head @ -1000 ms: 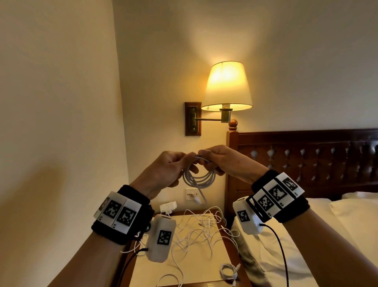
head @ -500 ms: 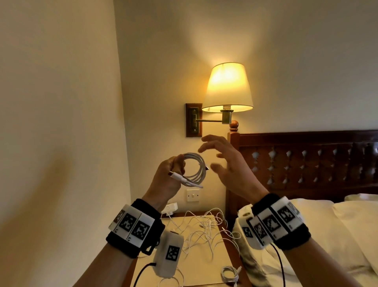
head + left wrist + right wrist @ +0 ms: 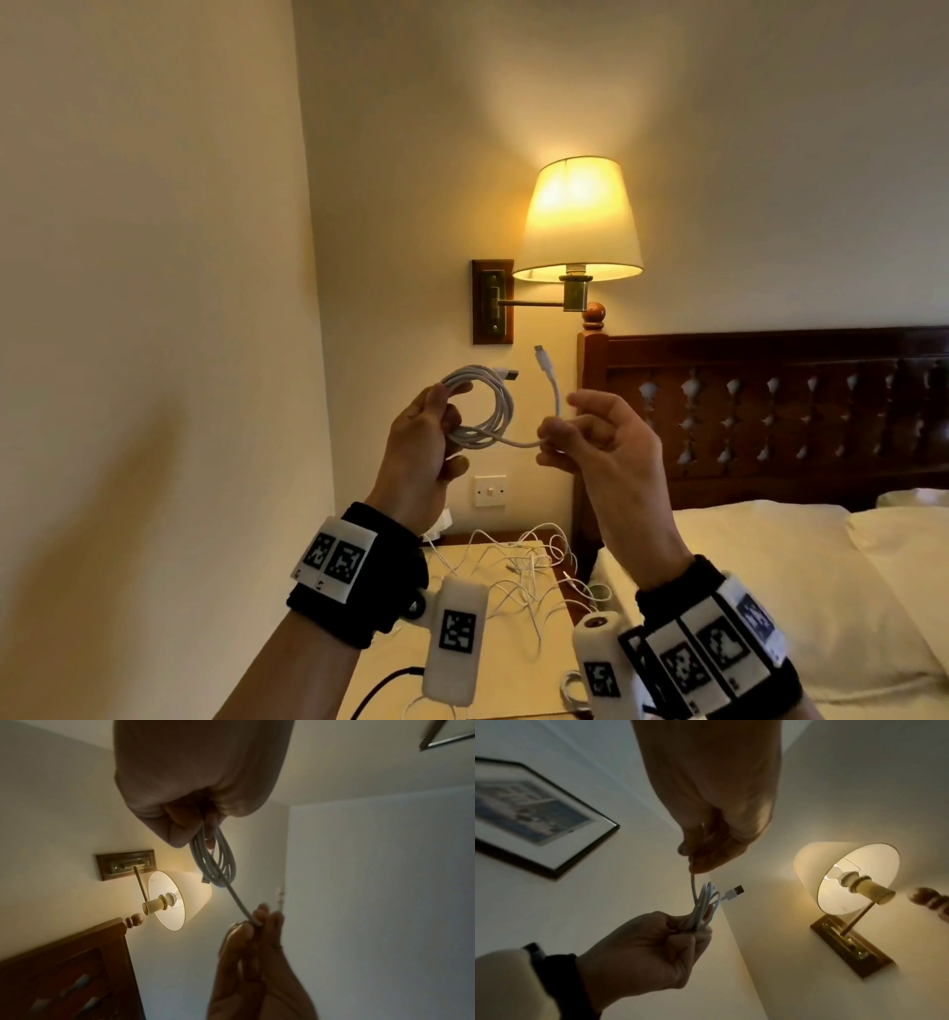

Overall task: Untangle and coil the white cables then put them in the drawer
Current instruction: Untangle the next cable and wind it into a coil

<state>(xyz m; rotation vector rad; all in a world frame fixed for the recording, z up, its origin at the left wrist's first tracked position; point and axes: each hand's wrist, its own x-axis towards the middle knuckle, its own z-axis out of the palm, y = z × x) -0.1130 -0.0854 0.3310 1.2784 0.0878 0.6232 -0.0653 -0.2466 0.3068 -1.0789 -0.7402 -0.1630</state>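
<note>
Two hands raised before the lit wall lamp [image 3: 577, 221]: left hand [image 3: 418, 444] gripping the coiled white cable [image 3: 480, 411], right hand [image 3: 595, 444] pinching its free tail just right of the coil, small plug pointing up. Lying tangled on the near bedside table [image 3: 390, 663], more white cables [image 3: 524, 570]. Showing on the wrist bands, only square black-and-white markers; no readable writing.

White cable [image 3: 702, 908] between both hands' pinches.
</note>
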